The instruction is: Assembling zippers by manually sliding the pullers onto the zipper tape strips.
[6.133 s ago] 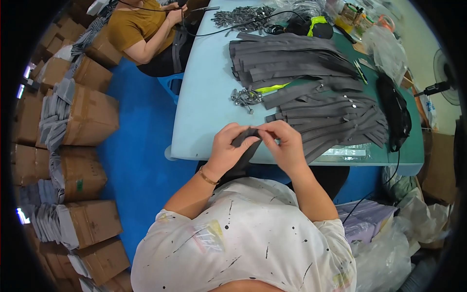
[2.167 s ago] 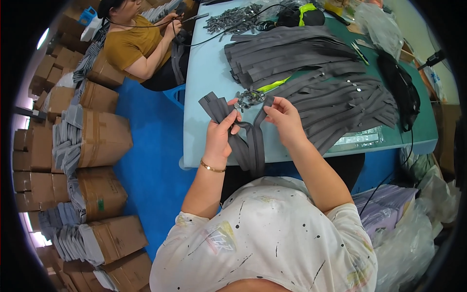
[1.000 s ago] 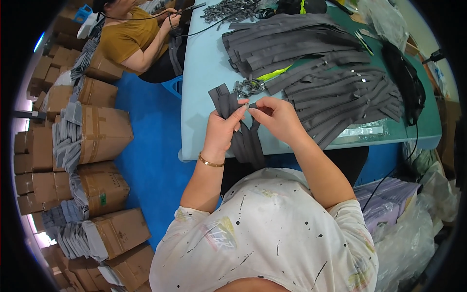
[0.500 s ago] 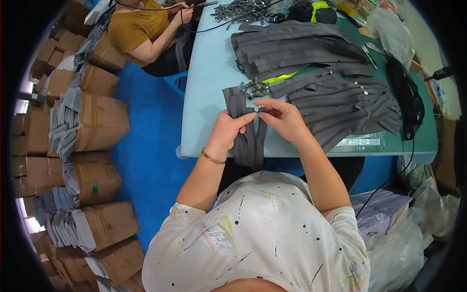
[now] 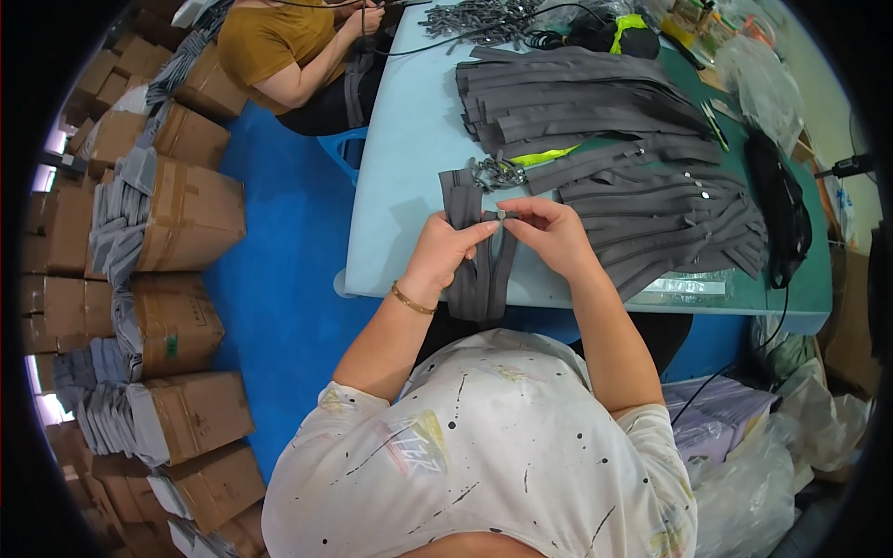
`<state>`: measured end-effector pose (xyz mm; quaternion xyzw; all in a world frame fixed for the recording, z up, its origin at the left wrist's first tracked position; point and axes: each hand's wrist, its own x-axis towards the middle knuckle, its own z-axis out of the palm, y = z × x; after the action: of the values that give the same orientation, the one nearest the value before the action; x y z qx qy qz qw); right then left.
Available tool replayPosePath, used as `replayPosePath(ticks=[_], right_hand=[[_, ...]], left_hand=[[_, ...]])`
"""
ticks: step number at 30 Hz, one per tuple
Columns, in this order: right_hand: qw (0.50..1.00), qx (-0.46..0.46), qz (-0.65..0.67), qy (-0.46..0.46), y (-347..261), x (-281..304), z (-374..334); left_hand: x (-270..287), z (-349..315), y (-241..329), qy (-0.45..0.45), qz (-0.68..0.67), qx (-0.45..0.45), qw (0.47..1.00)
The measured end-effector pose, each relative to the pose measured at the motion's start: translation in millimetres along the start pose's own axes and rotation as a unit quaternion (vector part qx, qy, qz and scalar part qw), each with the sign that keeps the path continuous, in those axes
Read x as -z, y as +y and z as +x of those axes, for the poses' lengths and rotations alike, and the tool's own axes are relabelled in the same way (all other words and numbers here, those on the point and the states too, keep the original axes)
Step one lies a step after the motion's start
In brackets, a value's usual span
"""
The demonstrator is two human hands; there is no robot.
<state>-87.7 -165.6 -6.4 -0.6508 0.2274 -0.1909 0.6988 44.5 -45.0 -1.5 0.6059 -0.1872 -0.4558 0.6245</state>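
Near the front edge of the table, my left hand [image 5: 441, 249] is closed on a dark grey zipper [image 5: 483, 286], its two tapes hanging down over the edge. Opposite it my right hand [image 5: 551, 229] pinches at the zipper's upper end. Between the fingertips of both hands shows a small silvery zipper slider [image 5: 501, 215]. Another length of grey zipper tape [image 5: 460, 193] lies just beyond my left hand. A small heap of metal sliders [image 5: 496, 173] rests past my fingers. To the right spreads a fan of grey zippers [image 5: 651, 219].
Farther back lie a thick bundle of grey zippers [image 5: 577, 102] and a larger heap of sliders [image 5: 479, 20]. Snips [image 5: 714, 126] and a black pouch [image 5: 778, 209] are at the right. A person in a mustard shirt [image 5: 279, 46] sits at far left; cartons [image 5: 191, 214] line the floor.
The view has shifted slightly, so the table sits a little lower and to the right. Both hands keep their hold at the zipper's end, with only small finger movement around the slider.
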Motion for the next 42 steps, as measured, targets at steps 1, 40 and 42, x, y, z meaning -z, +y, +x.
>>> replayPosePath(ticks=[1, 40, 42], right_hand=[[1.0, 0.0, -0.001, -0.001, 0.2, 0.0, 0.0], [0.999, 0.037, 0.008, -0.009, 5.3, 2.1, -2.1], [1.0, 0.026, 0.011, -0.01, 6.7, 3.7, -1.8]], left_hand=[[-0.1, -0.3, 0.3, -0.002, 0.001, 0.002, 1.0], [-4.9, -10.6, 7.9, -0.048, 0.078, 0.021, 0.996], [-5.2, -9.8, 7.8, -0.047, 0.085, 0.024, 0.995]])
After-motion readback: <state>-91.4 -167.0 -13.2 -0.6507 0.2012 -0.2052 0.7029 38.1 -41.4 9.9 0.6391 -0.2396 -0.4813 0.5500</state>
